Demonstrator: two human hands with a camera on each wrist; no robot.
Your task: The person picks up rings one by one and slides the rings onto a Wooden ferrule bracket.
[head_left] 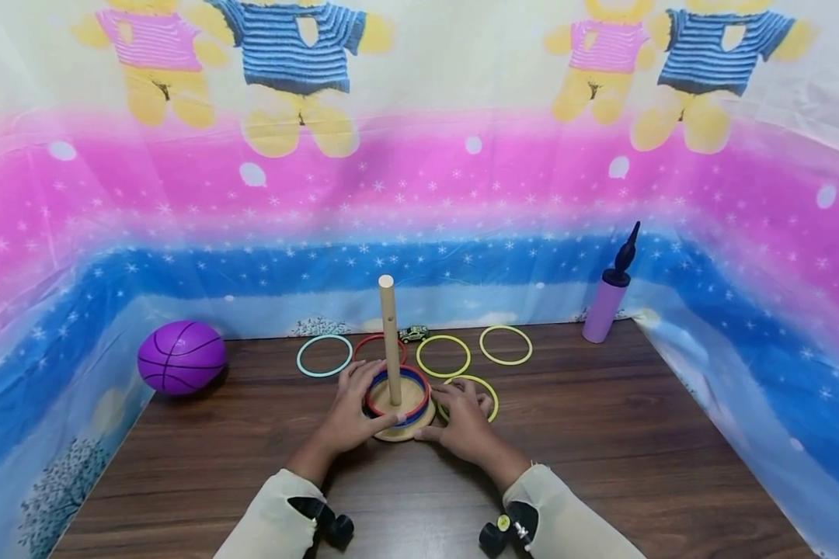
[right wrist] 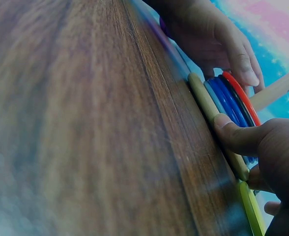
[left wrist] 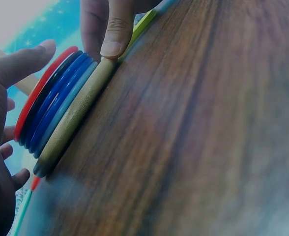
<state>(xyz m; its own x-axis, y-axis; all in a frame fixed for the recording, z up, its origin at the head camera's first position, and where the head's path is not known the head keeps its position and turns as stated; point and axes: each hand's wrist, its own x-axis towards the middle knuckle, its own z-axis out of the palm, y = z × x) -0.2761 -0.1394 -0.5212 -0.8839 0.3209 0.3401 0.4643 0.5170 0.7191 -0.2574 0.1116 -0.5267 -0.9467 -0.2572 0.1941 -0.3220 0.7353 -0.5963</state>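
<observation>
A wooden ring-toss stand, with an upright peg [head_left: 391, 341] and a round base [right wrist: 203, 98], stands on the table. Stacked round its peg are rings: a red ring [left wrist: 41, 88] on top, then a black ring and several blue ones [left wrist: 61, 101]. My left hand [head_left: 353, 407] curves round the stack's left side, thumb across the front by the red ring, fingers spread behind. On the right side, my right hand [head_left: 464, 423] grips the base, its thumb pressed on the edge. Its other fingers overlap a yellow ring [head_left: 495, 404] lying beside the stand.
Behind the stand lie a light-blue ring [head_left: 299, 365], a second red ring [head_left: 356, 348], two more yellow rings [head_left: 470, 359] [head_left: 506, 363] and a small toy car [head_left: 414, 334]. A purple ball [head_left: 182, 357] sits at the left, a purple hand pump [head_left: 604, 310] at the back right. Printed cloth [head_left: 419, 186] encloses the table.
</observation>
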